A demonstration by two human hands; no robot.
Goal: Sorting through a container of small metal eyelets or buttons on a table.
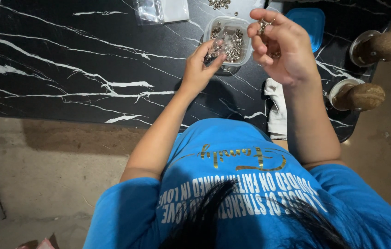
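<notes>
Hands over a tub of small metal fittings on a black marble-pattern worktop (pixel 66 69).

Left hand (pixel 200 69) pinches a small clear plastic bag (pixel 215 48) between thumb and fingertips, at the near rim of the clear plastic container (pixel 239 23), which holds the metal pieces (pixel 234 44). Right hand (pixel 280 46) raised above the worktop, fingers curled around a few small pieces (pixel 263 25), half closed. Blue lid (pixel 308 20) beyond it; white cloth (pixel 277 110) near the edge; two round wooden knobs (pixel 373 71) at right. Judged: fittings light, hard, smooth, apt to slip and scatter, best pinched singly at fingertips. Bag thin and limp; best taken at its mouth.
</notes>
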